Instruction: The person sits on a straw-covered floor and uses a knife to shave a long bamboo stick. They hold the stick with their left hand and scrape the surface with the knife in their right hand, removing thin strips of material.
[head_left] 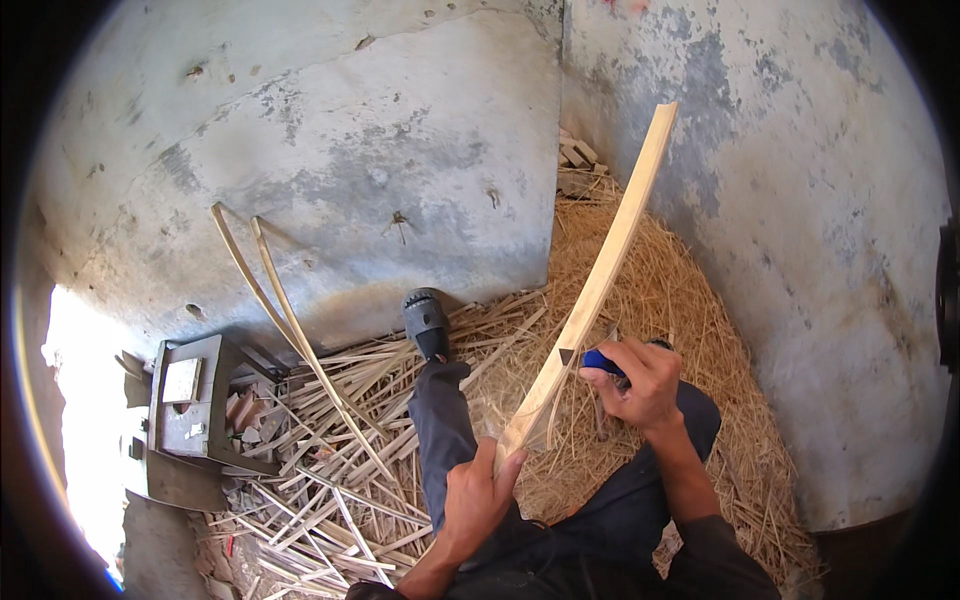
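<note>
While left fingers (478, 490) grip bamboo slat (600, 275) (lower end) | right fingers (640, 385) clench blue-handled knife (603, 362)

We're in a corner of rough, patchy grey walls (400, 170), straw (690, 300) heaped on the floor, harsh daylight (75, 400) pouring in left.

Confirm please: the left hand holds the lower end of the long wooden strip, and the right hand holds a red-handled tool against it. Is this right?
Not quite. The head view shows the handle of the tool in the right hand is blue, not red. The rest stands: the left hand holds the lower end of the long wooden strip, and the tool is held against it.
</note>
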